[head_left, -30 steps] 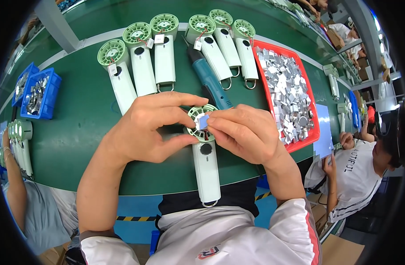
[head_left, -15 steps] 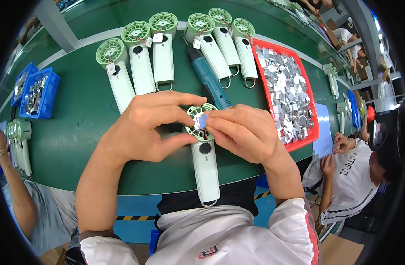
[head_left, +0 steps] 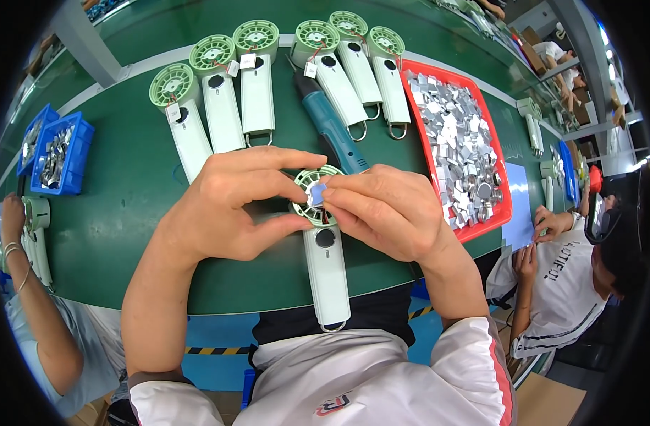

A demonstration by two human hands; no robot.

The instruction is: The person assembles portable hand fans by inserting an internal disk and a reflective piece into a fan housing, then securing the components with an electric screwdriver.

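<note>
Head view: one pale-green plastic handheld fan body (head_left: 327, 280), over the green surface's (head_left: 126, 234) near edge, its slatted head partly hidden; left hand (head_left: 229, 206), fingers holding the rim; right hand (head_left: 389, 209), fingers pinching a blue-faced square piece (head_left: 317, 193), underside unseen.

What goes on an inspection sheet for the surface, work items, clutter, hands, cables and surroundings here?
Surface: green tabletop.
Work items: pale-green unit; blue square piece at its round head.
Clutter: six similar units, teal power tool, red tray of metallic pieces, blue bins.
Hands: left hand around the round head; right hand pinching the blue square piece.
Cables: short red wires at some heads behind.
Surroundings: co-workers on both sides.
</note>
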